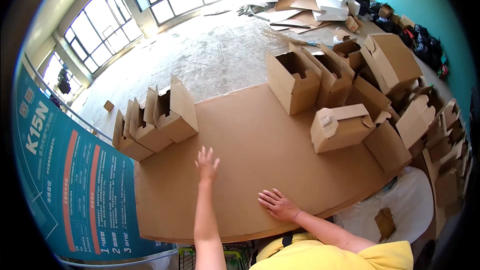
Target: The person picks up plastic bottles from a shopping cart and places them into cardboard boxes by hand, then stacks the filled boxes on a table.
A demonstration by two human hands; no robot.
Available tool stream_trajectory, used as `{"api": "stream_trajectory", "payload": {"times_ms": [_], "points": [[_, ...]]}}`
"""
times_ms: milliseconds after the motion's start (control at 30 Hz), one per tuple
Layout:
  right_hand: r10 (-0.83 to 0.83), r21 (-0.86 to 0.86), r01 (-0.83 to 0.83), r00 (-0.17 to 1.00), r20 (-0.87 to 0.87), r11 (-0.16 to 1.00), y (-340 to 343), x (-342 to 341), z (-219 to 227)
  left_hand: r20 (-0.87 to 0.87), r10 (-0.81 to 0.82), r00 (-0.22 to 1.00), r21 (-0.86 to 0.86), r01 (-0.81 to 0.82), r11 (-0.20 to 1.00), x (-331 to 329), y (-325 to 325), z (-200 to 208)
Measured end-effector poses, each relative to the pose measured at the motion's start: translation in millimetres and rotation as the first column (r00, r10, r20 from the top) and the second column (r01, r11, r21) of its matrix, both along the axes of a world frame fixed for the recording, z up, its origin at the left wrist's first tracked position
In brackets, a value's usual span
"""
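Observation:
My left hand (207, 164) reaches forward over a table topped with brown cardboard (235, 195), its fingers spread and nothing in them. Just beyond it, to the left, several open cardboard boxes (175, 120) stand side by side in a row. My right hand (278, 205) rests flat near the front edge, fingers stretched out and holding nothing. To its upper right a closed cardboard box with a handle-like top (345, 132) sits on the tabletop. Behind that, more open boxes (294, 87) stand upright at the far right.
A stack of cardboard boxes (392, 62) crowds the right side. A teal printed banner (75, 185) stands at left. White plastic sheeting (410, 200) lies by the table's right front. At the back are a broom (285, 36), flattened cardboard (302, 17) and black bags (425, 42).

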State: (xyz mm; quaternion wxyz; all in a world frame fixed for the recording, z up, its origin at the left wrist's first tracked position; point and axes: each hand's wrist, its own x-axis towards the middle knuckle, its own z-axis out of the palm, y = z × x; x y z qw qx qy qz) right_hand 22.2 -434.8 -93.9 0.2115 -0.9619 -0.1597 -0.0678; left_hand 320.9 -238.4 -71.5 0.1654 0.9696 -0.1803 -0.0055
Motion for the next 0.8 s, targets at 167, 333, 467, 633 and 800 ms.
{"api": "stream_trajectory", "payload": {"times_ms": [167, 333, 467, 633, 800], "points": [[-0.092, 0.188, 0.071, 0.990, 0.106, 0.980, -24.6, 35.4, -20.5, -0.025, -0.065, 0.998, -0.160, 0.060, 0.985, -134.8, 37.7, -28.8], [-0.592, 0.476, 0.371, 0.637, 0.494, 0.797, -124.9, 191.3, 101.5, -0.012, 0.206, 0.978, -0.322, -0.199, 0.926, -228.3, 83.9, 22.2], [-0.782, 0.042, 0.831, 0.504, 0.365, 0.555, -211.4, 270.4, 163.1, 0.088, 0.381, 0.920, -0.357, -0.328, 0.875, -276.2, 120.1, 50.5], [-0.707, -0.033, 0.741, 0.652, 0.273, 0.671, -267.5, 298.2, 128.8, 0.141, 0.568, 0.811, -0.378, -0.487, 0.788, -332.1, 169.3, 49.1], [-0.426, 0.043, 0.438, 0.841, 0.334, 0.898, -233.7, 257.6, 144.2, 0.017, 0.778, 0.628, -0.339, -0.728, 0.596, -399.0, 242.2, -20.2]]}}
